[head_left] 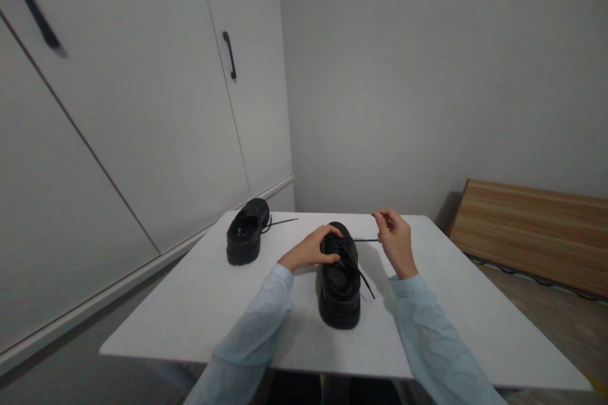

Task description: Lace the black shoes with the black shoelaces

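Observation:
A black lace-up shoe (pixel 340 303) stands upright on the white table, its toe pointing away from me and its heel towards me. My left hand (pixel 311 249) grips it from the left, thumb and fingers pressed on the upper around the lacing. To the right of the shoe, my right hand (pixel 395 239) is closed in a pinch on a black shoelace (pixel 365 240), which runs taut and nearly level from the shoe. Another lace end (pixel 367 283) hangs loose down the shoe's right side. My left fingers partly hide the lacing.
A second black shoe (pixel 244 246) stands at the table's back left, with a lace trailing right. The white table (pixel 199 322) is bordered by white cabinets (pixel 142 107) on the left and a grey wall behind. A wooden board (pixel 532 234) leans at the right.

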A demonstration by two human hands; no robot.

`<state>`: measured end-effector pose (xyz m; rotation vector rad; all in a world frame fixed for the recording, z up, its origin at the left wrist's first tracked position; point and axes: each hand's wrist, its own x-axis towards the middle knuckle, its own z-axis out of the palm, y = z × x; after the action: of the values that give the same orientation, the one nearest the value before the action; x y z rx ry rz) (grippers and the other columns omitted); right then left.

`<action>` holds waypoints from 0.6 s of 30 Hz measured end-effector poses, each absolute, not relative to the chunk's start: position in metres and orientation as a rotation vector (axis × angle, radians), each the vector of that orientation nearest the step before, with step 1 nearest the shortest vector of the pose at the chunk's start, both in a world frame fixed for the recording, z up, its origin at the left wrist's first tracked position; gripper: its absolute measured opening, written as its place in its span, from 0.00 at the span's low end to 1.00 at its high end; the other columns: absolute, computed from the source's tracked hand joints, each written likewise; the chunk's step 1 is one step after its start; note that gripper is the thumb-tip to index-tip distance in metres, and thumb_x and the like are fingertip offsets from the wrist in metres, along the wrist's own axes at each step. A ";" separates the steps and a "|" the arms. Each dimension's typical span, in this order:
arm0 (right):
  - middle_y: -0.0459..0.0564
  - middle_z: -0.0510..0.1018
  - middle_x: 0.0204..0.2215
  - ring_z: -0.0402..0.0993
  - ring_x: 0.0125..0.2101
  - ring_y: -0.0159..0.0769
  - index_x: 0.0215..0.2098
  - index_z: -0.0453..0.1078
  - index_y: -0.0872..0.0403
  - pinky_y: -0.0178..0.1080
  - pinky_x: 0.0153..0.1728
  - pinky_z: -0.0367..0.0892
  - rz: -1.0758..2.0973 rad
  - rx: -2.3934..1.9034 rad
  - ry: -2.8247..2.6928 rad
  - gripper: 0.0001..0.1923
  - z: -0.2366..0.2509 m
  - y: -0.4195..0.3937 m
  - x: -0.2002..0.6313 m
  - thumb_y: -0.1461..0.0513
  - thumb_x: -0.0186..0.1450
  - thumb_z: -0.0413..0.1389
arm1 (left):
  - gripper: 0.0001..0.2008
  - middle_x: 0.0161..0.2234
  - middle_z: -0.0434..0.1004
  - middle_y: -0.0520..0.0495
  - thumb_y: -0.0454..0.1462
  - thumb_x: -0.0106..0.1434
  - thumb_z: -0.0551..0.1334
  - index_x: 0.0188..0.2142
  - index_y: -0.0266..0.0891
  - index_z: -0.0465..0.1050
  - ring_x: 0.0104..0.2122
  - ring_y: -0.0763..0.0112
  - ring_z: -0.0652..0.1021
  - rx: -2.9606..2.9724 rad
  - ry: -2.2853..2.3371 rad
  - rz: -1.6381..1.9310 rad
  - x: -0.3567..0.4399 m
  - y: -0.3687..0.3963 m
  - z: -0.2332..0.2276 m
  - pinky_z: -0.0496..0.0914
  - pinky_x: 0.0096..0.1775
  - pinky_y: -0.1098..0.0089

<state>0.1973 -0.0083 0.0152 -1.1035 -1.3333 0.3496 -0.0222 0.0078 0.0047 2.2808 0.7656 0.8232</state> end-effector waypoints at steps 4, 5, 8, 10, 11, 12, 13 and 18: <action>0.41 0.63 0.19 0.59 0.21 0.30 0.35 0.69 0.55 0.34 0.22 0.57 0.437 -1.053 -1.467 0.14 0.014 -0.006 0.195 0.52 0.61 0.54 | 0.21 0.47 0.69 0.46 0.38 0.53 0.65 0.47 0.41 0.65 0.49 0.63 0.69 2.316 0.743 0.829 -0.022 0.008 0.004 0.61 0.53 0.63; 0.40 0.61 0.18 0.58 0.20 0.29 0.36 0.69 0.55 0.34 0.23 0.57 0.489 -1.029 -1.511 0.14 0.014 -0.006 0.194 0.53 0.60 0.55 | 0.20 0.46 0.69 0.46 0.39 0.54 0.65 0.46 0.41 0.66 0.49 0.63 0.69 2.324 0.736 0.837 -0.021 0.008 0.003 0.61 0.53 0.63; 0.37 0.57 0.17 0.55 0.19 0.28 0.39 0.67 0.55 0.33 0.22 0.54 0.665 -0.969 -1.646 0.14 0.014 -0.008 0.190 0.54 0.60 0.56 | 0.19 0.45 0.69 0.45 0.41 0.54 0.65 0.45 0.41 0.67 0.48 0.63 0.69 2.346 0.702 0.893 -0.020 0.009 0.002 0.62 0.52 0.63; 0.36 0.55 0.16 0.52 0.18 0.27 0.40 0.66 0.55 0.32 0.21 0.50 0.749 -0.957 -1.710 0.14 0.014 -0.009 0.188 0.56 0.60 0.56 | 0.18 0.44 0.69 0.45 0.42 0.54 0.66 0.43 0.40 0.68 0.47 0.64 0.69 2.351 0.682 0.932 -0.020 0.008 0.002 0.63 0.51 0.63; 0.35 0.54 0.16 0.51 0.18 0.27 0.40 0.66 0.55 0.32 0.21 0.49 0.777 -0.955 -1.735 0.13 0.014 -0.010 0.188 0.56 0.60 0.56 | 0.17 0.43 0.69 0.45 0.42 0.54 0.66 0.42 0.40 0.68 0.46 0.64 0.69 2.350 0.681 0.947 -0.019 0.008 0.002 0.63 0.51 0.64; 0.35 0.54 0.16 0.51 0.18 0.26 0.40 0.66 0.55 0.32 0.21 0.48 0.800 -0.952 -1.758 0.13 0.014 -0.010 0.187 0.57 0.60 0.56 | 0.17 0.43 0.69 0.45 0.42 0.54 0.66 0.42 0.40 0.69 0.46 0.64 0.70 2.347 0.687 0.958 -0.019 0.007 0.003 0.63 0.50 0.64; 0.35 0.53 0.16 0.50 0.18 0.26 0.41 0.65 0.55 0.32 0.22 0.48 0.823 -0.947 -1.779 0.13 0.014 -0.011 0.187 0.57 0.60 0.56 | 0.16 0.43 0.68 0.45 0.42 0.54 0.66 0.41 0.40 0.69 0.46 0.64 0.70 2.342 0.696 0.966 -0.018 0.007 0.003 0.63 0.50 0.64; 0.35 0.52 0.16 0.49 0.18 0.25 0.43 0.64 0.56 0.31 0.21 0.46 0.912 -0.923 -1.853 0.14 0.013 -0.012 0.185 0.59 0.60 0.56 | 0.10 0.42 0.66 0.45 0.42 0.54 0.66 0.34 0.40 0.73 0.47 0.63 0.69 2.318 0.759 1.044 -0.015 0.006 0.003 0.63 0.52 0.63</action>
<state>0.1849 -0.0124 0.0127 -0.9227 -1.8528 0.9115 -0.0152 0.0061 0.0034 2.3181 0.7590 1.0443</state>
